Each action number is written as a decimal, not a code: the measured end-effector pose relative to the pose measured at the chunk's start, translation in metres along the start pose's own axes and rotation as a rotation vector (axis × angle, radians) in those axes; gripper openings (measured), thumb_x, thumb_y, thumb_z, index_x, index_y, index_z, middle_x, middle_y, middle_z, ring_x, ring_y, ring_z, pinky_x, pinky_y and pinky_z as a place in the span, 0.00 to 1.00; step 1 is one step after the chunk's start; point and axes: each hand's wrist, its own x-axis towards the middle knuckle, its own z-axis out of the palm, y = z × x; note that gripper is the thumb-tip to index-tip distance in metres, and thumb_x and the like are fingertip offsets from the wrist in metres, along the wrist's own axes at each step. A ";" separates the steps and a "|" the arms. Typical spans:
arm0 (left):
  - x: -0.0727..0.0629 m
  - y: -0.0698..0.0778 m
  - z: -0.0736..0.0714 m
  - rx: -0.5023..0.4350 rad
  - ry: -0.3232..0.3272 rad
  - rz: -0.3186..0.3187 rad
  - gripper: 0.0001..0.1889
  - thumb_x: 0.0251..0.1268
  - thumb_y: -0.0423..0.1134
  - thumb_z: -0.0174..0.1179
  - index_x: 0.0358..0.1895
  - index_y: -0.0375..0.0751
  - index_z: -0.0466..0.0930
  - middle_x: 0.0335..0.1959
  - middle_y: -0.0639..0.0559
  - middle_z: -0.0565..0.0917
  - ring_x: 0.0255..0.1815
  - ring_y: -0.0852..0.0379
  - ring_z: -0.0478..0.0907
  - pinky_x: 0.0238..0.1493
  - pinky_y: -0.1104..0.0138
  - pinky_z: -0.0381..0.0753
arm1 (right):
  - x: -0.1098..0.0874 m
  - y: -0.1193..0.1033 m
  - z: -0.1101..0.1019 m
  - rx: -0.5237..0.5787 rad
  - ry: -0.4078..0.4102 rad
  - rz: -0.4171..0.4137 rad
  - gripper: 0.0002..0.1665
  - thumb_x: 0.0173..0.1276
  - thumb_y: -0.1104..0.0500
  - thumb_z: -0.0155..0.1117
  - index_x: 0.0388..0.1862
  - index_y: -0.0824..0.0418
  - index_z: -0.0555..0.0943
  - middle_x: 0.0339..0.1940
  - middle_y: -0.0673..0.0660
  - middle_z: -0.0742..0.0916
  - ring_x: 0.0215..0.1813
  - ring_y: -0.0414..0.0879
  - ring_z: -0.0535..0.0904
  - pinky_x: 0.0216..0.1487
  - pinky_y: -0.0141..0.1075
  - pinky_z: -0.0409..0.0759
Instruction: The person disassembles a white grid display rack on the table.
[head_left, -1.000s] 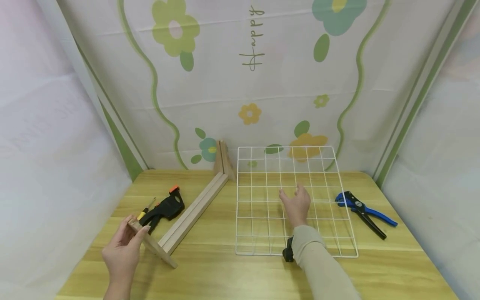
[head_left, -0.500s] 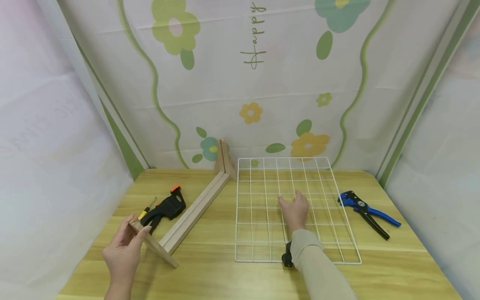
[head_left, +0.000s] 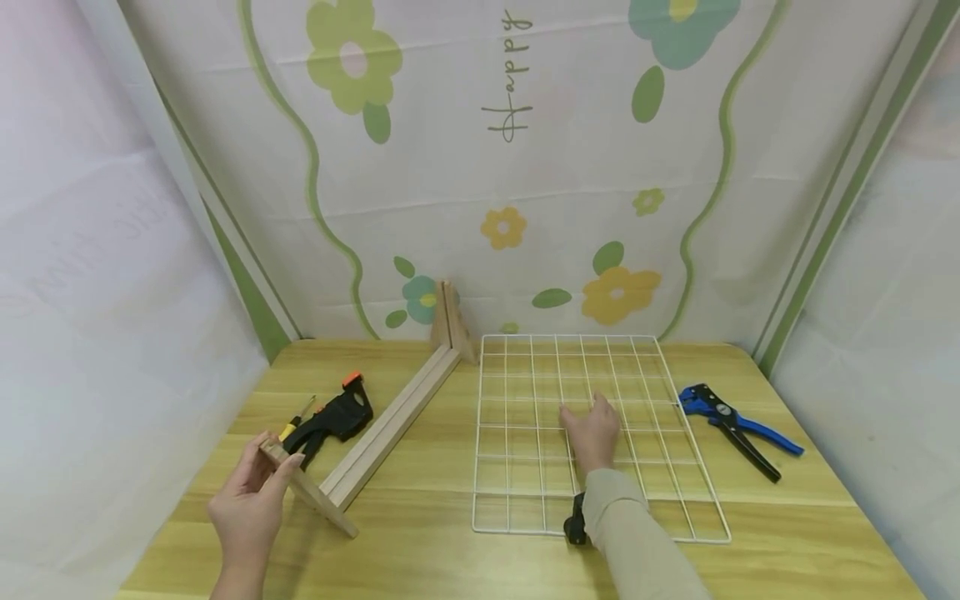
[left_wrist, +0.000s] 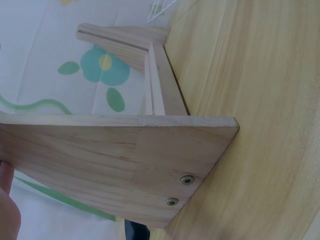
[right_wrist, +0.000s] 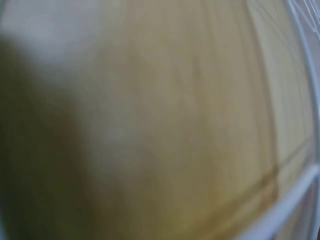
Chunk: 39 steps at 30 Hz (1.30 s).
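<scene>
My left hand (head_left: 249, 508) pinches the upper tip of the near wooden end piece (head_left: 322, 500) of a wooden stand, thumb on one side and fingers on the other. In the left wrist view that end board (left_wrist: 100, 155) shows two metal bolts near its bottom edge. A pair of grooved wooden rails (head_left: 393, 425) runs back to the far end piece (head_left: 453, 329). At the right, my right hand (head_left: 592, 433) holds a white wire grid panel (head_left: 507, 492) near its middle, fingers bent at the wires. In the right wrist view a white wire (right_wrist: 285, 212) crosses the blurred lower right.
Left of the rails lie a black clamp-like tool (head_left: 341, 417) with orange ends and a yellow-handled screwdriver (head_left: 292, 425). Blue and black wire-stripping pliers (head_left: 731, 421) lie right of the grid. A floral cloth (head_left: 420, 183) hangs behind the wooden table (head_left: 420, 558).
The far edge of the wire grid has come down and its near edge has shifted toward me, the right hand moving down with it. The left hand and the wooden stand have stayed in place.
</scene>
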 end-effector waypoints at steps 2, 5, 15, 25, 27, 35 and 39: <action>0.000 -0.001 0.000 0.001 -0.002 -0.001 0.25 0.41 0.16 0.67 0.50 0.27 0.79 0.39 0.72 0.81 0.40 0.73 0.81 0.40 0.80 0.76 | -0.001 0.002 0.000 0.016 -0.029 0.023 0.45 0.59 0.46 0.64 0.68 0.69 0.59 0.64 0.70 0.68 0.66 0.65 0.60 0.65 0.56 0.61; 0.000 -0.001 0.000 -0.003 -0.006 0.000 0.25 0.41 0.17 0.67 0.50 0.28 0.78 0.39 0.72 0.81 0.40 0.73 0.80 0.41 0.80 0.76 | -0.002 0.005 0.000 0.020 -0.051 0.039 0.45 0.60 0.47 0.64 0.68 0.68 0.59 0.65 0.70 0.67 0.67 0.65 0.58 0.66 0.57 0.59; 0.000 -0.001 -0.001 0.002 0.003 0.026 0.25 0.40 0.16 0.67 0.49 0.26 0.79 0.39 0.72 0.81 0.40 0.75 0.80 0.40 0.81 0.76 | 0.002 0.011 0.003 -0.107 -0.015 -0.038 0.43 0.59 0.45 0.65 0.64 0.70 0.66 0.60 0.70 0.73 0.62 0.63 0.62 0.63 0.55 0.63; -0.001 -0.005 -0.002 0.043 -0.016 0.021 0.26 0.42 0.18 0.67 0.51 0.30 0.79 0.41 0.69 0.81 0.41 0.76 0.79 0.41 0.82 0.75 | 0.005 0.013 0.005 -0.170 -0.015 -0.100 0.41 0.59 0.45 0.65 0.59 0.74 0.70 0.56 0.71 0.74 0.59 0.63 0.63 0.61 0.54 0.65; -0.001 -0.004 -0.002 0.030 -0.014 0.014 0.26 0.42 0.17 0.67 0.51 0.29 0.79 0.41 0.69 0.81 0.41 0.75 0.79 0.41 0.82 0.75 | 0.005 0.013 0.005 -0.189 -0.016 -0.108 0.41 0.59 0.44 0.64 0.59 0.75 0.70 0.55 0.70 0.73 0.58 0.63 0.64 0.59 0.53 0.66; 0.000 -0.002 -0.001 -0.004 -0.006 0.007 0.26 0.41 0.16 0.66 0.51 0.27 0.78 0.40 0.70 0.81 0.41 0.75 0.80 0.41 0.81 0.75 | 0.000 0.007 0.002 -0.377 -0.030 -0.158 0.38 0.65 0.43 0.58 0.59 0.74 0.69 0.54 0.69 0.73 0.57 0.63 0.66 0.58 0.56 0.62; 0.000 -0.002 -0.001 0.004 -0.007 0.011 0.26 0.41 0.16 0.66 0.50 0.27 0.78 0.40 0.69 0.81 0.41 0.75 0.80 0.41 0.81 0.75 | -0.001 0.004 0.000 -0.426 -0.047 -0.168 0.38 0.67 0.43 0.56 0.61 0.73 0.68 0.55 0.68 0.73 0.57 0.63 0.65 0.57 0.58 0.62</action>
